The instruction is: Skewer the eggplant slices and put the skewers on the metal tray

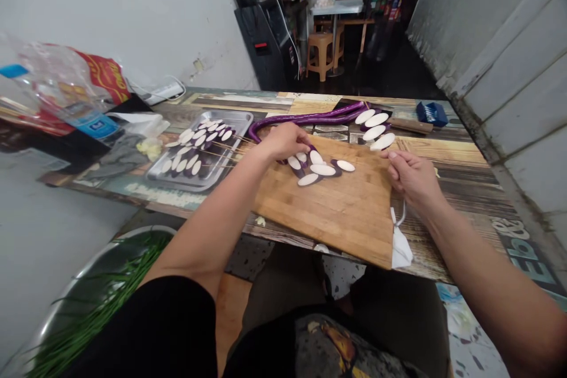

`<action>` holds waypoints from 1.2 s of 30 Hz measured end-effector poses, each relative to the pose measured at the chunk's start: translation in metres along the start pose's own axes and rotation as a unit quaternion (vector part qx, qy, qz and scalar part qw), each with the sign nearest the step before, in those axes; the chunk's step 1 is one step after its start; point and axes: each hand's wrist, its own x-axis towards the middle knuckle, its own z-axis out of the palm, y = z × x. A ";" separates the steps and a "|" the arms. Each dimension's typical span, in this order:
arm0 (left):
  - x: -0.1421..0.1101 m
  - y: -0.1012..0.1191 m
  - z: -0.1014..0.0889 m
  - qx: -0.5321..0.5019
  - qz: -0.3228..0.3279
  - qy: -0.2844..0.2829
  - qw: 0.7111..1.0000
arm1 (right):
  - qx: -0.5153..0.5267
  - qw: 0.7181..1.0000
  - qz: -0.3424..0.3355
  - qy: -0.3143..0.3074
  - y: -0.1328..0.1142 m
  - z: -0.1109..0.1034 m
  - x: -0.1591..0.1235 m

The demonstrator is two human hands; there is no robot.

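My right hand (411,176) is closed in a pinch on the end of a thin skewer. Several white, purple-skinned eggplant slices (375,132) are threaded on that skewer, beyond the fingertips. Over the left part of the wooden cutting board (336,212), my left hand (287,140) reaches down with bent fingers closed at an eggplant slice (293,162); the fingertips are partly hidden. Loose eggplant slices (322,170) lie in the middle of the board. Behind it stretch long whole purple eggplants (305,118).
A metal tray (179,186) of skewered slices stands left. A knife's wooden handle (411,125) and a small blue box (432,113) lie at the back right. A plastic bottle (91,121) is far left. Below, a metal basin (62,307) holds green stalks.
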 end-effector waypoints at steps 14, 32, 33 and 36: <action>-0.006 -0.006 0.001 0.001 0.009 -0.073 0.997 | -0.007 1.000 0.004 0.006 0.004 0.001 0.001; 0.001 0.033 0.005 -0.158 -0.025 -0.025 0.987 | -0.072 0.995 -0.070 0.016 -0.002 -0.001 -0.003; 0.002 0.032 0.003 -0.139 -0.018 -0.033 0.990 | -0.072 0.995 -0.069 0.019 -0.002 -0.001 -0.003; 0.008 0.031 -0.002 -0.109 -0.006 -0.047 0.993 | -0.084 0.994 -0.066 0.018 -0.003 0.000 -0.004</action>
